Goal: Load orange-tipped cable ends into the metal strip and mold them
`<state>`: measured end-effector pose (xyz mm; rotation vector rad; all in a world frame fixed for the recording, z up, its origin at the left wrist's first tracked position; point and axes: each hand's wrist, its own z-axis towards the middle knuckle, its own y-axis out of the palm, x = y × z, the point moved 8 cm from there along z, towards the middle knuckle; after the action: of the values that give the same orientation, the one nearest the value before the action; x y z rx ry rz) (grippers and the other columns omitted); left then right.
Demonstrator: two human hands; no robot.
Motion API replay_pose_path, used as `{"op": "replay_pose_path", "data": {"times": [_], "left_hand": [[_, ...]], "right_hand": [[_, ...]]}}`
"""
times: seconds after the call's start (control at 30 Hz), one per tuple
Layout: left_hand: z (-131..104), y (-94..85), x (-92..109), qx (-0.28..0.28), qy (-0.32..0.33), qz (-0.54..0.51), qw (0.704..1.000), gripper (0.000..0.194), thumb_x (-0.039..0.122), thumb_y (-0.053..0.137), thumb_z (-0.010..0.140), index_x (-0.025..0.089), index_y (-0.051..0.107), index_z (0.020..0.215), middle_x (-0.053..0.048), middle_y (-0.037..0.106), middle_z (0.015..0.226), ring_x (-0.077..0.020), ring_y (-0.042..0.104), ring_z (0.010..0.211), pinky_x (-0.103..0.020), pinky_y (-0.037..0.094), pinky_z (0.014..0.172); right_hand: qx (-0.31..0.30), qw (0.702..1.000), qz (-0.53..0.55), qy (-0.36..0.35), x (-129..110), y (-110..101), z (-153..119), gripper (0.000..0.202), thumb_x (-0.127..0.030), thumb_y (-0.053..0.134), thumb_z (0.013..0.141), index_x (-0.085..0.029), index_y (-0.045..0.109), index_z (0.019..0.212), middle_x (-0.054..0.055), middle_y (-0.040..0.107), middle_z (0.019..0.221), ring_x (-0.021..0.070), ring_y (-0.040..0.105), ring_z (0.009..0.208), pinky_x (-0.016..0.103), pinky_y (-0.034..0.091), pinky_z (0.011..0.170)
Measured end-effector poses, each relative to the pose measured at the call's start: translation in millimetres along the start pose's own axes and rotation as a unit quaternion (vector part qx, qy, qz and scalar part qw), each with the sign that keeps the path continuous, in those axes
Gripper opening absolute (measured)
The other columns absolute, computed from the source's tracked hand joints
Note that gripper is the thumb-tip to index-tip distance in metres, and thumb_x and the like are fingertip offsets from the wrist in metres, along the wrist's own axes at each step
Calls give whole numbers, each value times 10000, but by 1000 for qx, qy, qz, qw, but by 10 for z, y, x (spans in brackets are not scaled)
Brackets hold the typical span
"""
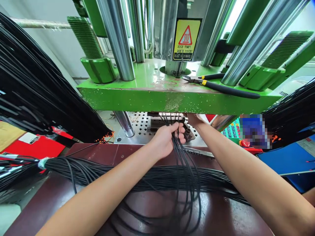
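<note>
My left hand (169, 137) is closed around a small bunch of thin black cables (183, 157). From its fingers the cables run up to a metal mould (167, 123) under the green press plate (147, 100), and their loose lengths hang down in loops over the brown table. My right hand (194, 120) reaches beneath the same plate beside the mould. Its fingers are mostly hidden by the plate's edge, so what they touch does not show. A flat steel strip like a ruler (199, 152) lies just below the mould.
Black-handled cutting pliers (221, 86) lie on the press plate, below a yellow heat warning sign (187, 39). A thick black cable bundle (98, 170) crosses the brown table (211, 209). Cable bunches (46, 82) hang at both sides. A green keypad (232, 127) stands right.
</note>
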<state>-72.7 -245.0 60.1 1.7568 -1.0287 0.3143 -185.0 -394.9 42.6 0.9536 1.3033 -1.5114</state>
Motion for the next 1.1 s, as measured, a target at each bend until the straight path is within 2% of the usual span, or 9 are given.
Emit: {"op": "replay_pose_path", "data": {"times": [0.1, 0.2, 0.3, 0.4, 0.6, 0.73, 0.8, 0.93, 1.1], "left_hand": [[-600, -50, -339, -32, -29, 1, 999, 163, 218, 493, 960, 113, 604, 905, 19, 551, 636, -61, 455, 393, -189, 435, 375], [-1085, -188, -794, -62, -34, -24, 997, 204, 366, 565, 927, 168, 601, 959, 36, 573, 634, -55, 435, 365, -185, 455, 363], [-1338, -327, -1167, -86, -13, -41, 995, 358, 517, 676, 823, 186, 591, 932, 38, 592, 593, -55, 448, 329, -160, 397, 339], [-1442, -466, -1371, -62, 13, -39, 997, 436, 577, 714, 766, 183, 592, 908, 25, 608, 561, -57, 488, 346, -133, 328, 353], [-1543, -660, -1520, -14, 31, 2, 999, 495, 630, 699, 751, 172, 595, 907, 20, 603, 550, -56, 479, 354, -151, 317, 386], [-1541, -771, -1602, 7, 44, 11, 999, 487, 629, 673, 774, 178, 587, 936, 22, 600, 560, -64, 473, 342, -160, 306, 367], [-1540, -796, -1623, 13, 54, 13, 998, 466, 614, 658, 797, 179, 586, 948, 20, 605, 570, -65, 480, 341, -159, 300, 363], [-1564, -756, -1628, -1, 55, 18, 998, 462, 610, 657, 801, 174, 588, 940, 15, 614, 581, -65, 493, 352, -155, 316, 370], [-1604, -733, -1590, 1, 53, 26, 998, 481, 620, 656, 796, 163, 591, 931, 14, 612, 588, -57, 485, 357, -155, 323, 372]], "right_hand": [[25, 997, 64, 47, -57, -39, -170, 279, -417, 514, 968, -150, 597, 955, 18, 615, 836, 106, 559, 639, 256, 490, 595], [28, 989, 125, 78, -125, -118, -548, 296, -452, 468, 946, -189, 528, 825, -3, 583, 677, 101, 504, 527, 231, 408, 503], [10, 980, 165, 108, -123, -243, -1077, 271, -477, 515, 878, -209, 499, 840, 10, 611, 643, 114, 516, 518, 233, 383, 484], [-11, 974, 176, 140, -25, -392, -1566, 319, -497, 586, 824, -194, 529, 905, 21, 630, 636, 121, 529, 528, 228, 382, 486], [-54, 973, 135, 177, 201, -620, -1958, 415, -579, 606, 822, -190, 552, 956, 7, 624, 664, 121, 520, 548, 230, 378, 499], [-182, 975, 21, 125, 159, -640, -1941, 441, -582, 589, 856, -198, 539, 1066, 22, 643, 810, 143, 546, 666, 261, 418, 582], [-225, 968, -88, 71, 138, -675, -1931, 432, -555, 594, 867, -218, 544, 1133, -4, 604, 762, 165, 550, 687, 289, 422, 618], [-178, 949, -258, -10, 151, -819, -1911, 409, -569, 515, 902, -268, 593, 1168, -47, 470, 597, 176, 485, 551, 309, 377, 559], [-114, 909, -390, -92, 146, -891, -1920, 306, -528, 554, 885, -320, 706, 1049, 34, 611, 1023, 204, 614, 739, 344, 451, 637]]}}
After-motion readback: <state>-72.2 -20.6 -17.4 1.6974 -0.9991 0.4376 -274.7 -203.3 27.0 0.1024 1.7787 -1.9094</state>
